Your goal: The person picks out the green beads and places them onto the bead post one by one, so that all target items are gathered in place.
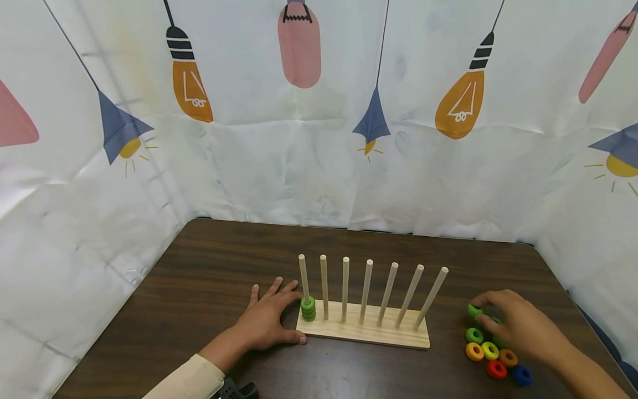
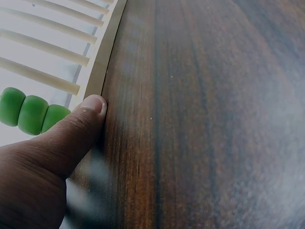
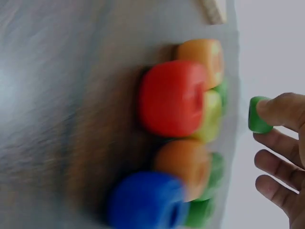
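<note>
A wooden peg rack [image 1: 366, 327] with a row of several upright pegs stands on the table; green rings [image 1: 308, 309] are stacked on its leftmost peg. My left hand [image 1: 269, 318] lies at the rack's left end, fingers spread, with the thumb [image 2: 86, 117] against the base's front edge beside the green rings. To the right of the rack, my right hand [image 1: 515, 321] pinches a green ring [image 3: 259, 115] between thumb and forefinger, the other fingers bent loosely. It is held over the far side of the loose rings, partly covering some of them in the head view.
Loose rings lie together at the right: a red ring [image 1: 496, 369], a blue ring [image 1: 522, 375], a yellow ring [image 1: 490, 351], orange ones and green ones. The dark wooden table [image 1: 239, 249] backs onto a printed cloth [image 1: 299, 166].
</note>
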The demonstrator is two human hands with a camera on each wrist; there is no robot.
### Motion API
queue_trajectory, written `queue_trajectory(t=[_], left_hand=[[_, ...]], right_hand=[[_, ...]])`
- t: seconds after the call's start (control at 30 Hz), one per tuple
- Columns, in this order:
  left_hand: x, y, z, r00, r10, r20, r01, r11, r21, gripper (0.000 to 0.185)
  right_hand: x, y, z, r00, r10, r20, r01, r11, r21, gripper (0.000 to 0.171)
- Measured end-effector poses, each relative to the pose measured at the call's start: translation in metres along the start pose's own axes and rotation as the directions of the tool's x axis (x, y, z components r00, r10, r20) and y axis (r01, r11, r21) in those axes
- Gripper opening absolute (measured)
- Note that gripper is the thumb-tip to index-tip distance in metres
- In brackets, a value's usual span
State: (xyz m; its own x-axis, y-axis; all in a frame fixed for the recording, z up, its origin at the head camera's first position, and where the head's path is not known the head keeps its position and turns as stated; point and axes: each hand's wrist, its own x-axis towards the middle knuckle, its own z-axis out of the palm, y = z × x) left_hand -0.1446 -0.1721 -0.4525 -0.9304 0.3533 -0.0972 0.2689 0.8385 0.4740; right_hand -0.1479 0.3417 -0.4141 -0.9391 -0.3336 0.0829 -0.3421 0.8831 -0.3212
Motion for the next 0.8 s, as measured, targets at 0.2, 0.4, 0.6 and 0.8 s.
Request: queue_trajectory(t=[0.2,0.4,0.6,0.8], left_hand=[[0.000,0.000,-0.001,1.000,0.006,-0.010,-0.006,1.000,-0.003,0.082],[0.000,0.001,-0.001,1.000,0.005,-0.015,-0.005,1.000,0.001,0.081],[0.000,0.001,-0.001,1.000,0.006,-0.011,-0.006,1.000,-0.008,0.081],[0.000,-0.001,0.001,1.000,0.009,-0.015,-0.009,1.000,-0.012,0.080]], right_hand=[[0.007,-0.018,-0.018,0.976,-0.140,-0.168,0.133,0.990,-0.049,0.031],[0.012,-0.035,-0.035,0.944,-0.222,-0.244,0.209,0.975,-0.076,0.038],[0.013,-0.048,-0.047,0.920,-0.281,-0.271,0.262,0.959,-0.107,0.044],[0.015,-0.059,-0.059,0.896,-0.331,-0.296,0.312,0.944,-0.108,0.050]])
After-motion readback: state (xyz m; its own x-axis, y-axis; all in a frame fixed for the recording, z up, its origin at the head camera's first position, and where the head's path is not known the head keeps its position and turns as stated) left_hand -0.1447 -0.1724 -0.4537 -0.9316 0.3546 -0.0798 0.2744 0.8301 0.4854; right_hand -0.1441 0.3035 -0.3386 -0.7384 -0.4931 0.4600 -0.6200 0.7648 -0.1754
